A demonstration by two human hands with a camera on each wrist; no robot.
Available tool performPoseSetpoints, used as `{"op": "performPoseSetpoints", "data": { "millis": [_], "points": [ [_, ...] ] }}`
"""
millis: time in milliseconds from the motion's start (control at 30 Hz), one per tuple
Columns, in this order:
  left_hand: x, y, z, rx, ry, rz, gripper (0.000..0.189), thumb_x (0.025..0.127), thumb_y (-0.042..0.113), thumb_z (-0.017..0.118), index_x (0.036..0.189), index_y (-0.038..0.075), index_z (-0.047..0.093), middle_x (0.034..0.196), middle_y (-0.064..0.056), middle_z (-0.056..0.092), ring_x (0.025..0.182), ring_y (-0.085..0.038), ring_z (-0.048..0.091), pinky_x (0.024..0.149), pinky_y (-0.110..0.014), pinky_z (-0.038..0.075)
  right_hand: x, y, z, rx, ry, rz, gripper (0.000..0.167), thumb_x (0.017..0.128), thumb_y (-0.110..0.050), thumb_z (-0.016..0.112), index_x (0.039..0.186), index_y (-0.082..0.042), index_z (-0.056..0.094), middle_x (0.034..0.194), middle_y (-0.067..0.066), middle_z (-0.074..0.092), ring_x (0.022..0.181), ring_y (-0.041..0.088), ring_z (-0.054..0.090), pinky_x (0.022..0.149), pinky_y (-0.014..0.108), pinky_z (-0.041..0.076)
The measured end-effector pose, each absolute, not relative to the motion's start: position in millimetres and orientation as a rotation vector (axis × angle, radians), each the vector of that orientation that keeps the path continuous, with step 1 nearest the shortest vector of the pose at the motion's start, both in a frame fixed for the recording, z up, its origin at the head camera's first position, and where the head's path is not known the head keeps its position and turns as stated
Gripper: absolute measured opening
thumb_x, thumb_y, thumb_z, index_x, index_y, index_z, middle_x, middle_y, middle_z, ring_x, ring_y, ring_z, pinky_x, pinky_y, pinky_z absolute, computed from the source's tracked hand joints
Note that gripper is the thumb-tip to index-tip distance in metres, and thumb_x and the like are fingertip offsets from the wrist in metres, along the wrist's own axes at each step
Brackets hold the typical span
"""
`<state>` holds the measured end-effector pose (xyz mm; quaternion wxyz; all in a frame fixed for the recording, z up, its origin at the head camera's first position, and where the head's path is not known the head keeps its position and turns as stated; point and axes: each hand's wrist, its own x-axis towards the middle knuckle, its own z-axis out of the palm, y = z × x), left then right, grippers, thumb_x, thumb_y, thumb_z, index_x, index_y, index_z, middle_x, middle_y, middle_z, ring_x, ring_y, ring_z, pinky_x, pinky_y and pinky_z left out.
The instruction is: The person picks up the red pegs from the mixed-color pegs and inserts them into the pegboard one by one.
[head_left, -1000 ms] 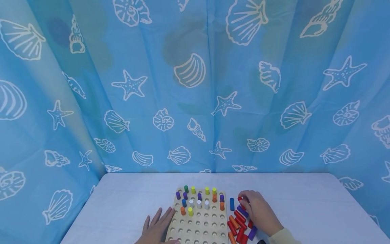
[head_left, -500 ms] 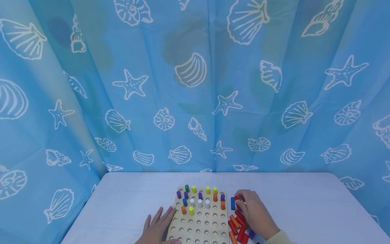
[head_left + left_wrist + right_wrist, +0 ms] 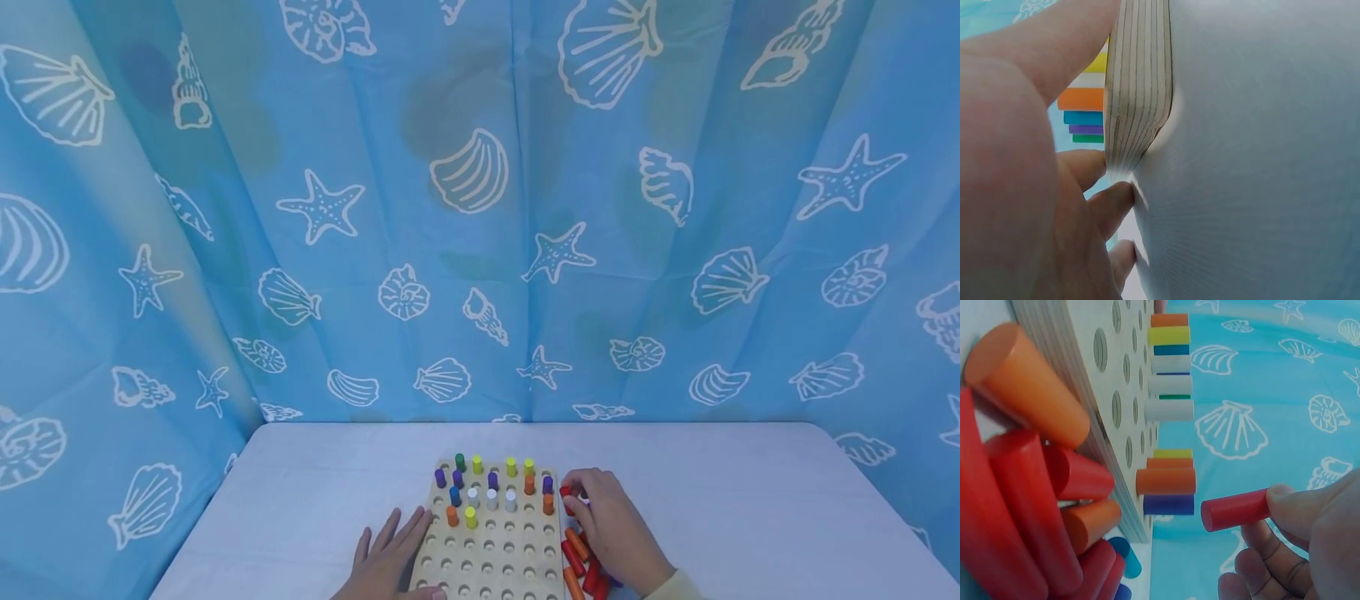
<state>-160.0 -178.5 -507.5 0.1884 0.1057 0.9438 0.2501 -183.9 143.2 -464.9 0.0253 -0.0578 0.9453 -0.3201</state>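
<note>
A wooden pegboard (image 3: 498, 550) with rows of round holes lies on the table, its far rows partly filled with upright coloured pegs. My left hand (image 3: 386, 560) rests along its left edge, fingers spread; in the left wrist view fingertips (image 3: 1113, 206) touch the board's side and the table. Just off the board's right edge my right hand (image 3: 611, 525) pinches a red peg (image 3: 1235, 509) between thumb and fingers. The right wrist view has that peg held above the table, apart from the standing orange peg (image 3: 1166, 481) and purple peg (image 3: 1169, 505).
Loose pegs, mostly red with some orange (image 3: 1029, 387), lie piled to the right of the board, partly under my right hand. A blue peg (image 3: 1132, 565) lies beyond them. A blue shell-patterned curtain (image 3: 480, 250) hangs behind the white table (image 3: 337, 467).
My right hand has carried the red peg leftward from the loose pegs to beside the board's right edge, now covering the blue peg in the head view. My left hand stays put.
</note>
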Motion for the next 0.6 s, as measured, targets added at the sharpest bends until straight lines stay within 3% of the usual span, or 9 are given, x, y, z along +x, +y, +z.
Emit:
{"op": "performPoseSetpoints", "data": {
  "millis": [200, 433, 600],
  "points": [
    [-160.4, -179.1, -509.6, 0.300, 2.657, 0.704, 0.105, 0.082, 0.079, 0.057, 0.160, 0.014, 0.028, 0.163, -0.011, 0.030, 0.151, -0.047, 0.009, 0.116, -0.075, -0.003, -180.2, 136.0, -464.9, -0.240, 2.917, -1.024, 0.018, 0.101, -0.017, 0.063, 0.118, -0.012, 0.058, 0.104, -0.004, 0.057, 0.100, 0.013, 0.052, 0.097, 0.044, 0.056],
    [-161.9, -178.3, -512.3, 0.298, 2.669, 0.679, 0.107, 0.081, 0.080, 0.057, 0.159, 0.013, 0.029, 0.163, -0.011, 0.032, 0.151, -0.047, 0.011, 0.116, -0.076, -0.001, -178.0, 128.0, -467.4, -0.349, 2.928, -1.018, 0.015, 0.102, -0.017, 0.062, 0.116, -0.013, 0.058, 0.103, -0.004, 0.057, 0.094, 0.012, 0.050, 0.086, 0.038, 0.058],
    [-161.2, -179.2, -511.8, 0.308, 2.670, 0.698, 0.106, 0.082, 0.079, 0.057, 0.159, 0.013, 0.029, 0.163, -0.012, 0.032, 0.151, -0.047, 0.011, 0.115, -0.076, -0.002, -177.1, 122.4, -465.8, -0.389, 2.891, -1.048, 0.012, 0.102, -0.017, 0.061, 0.113, -0.014, 0.057, 0.105, -0.003, 0.056, 0.098, 0.014, 0.051, 0.090, 0.043, 0.057]
  ]
}}
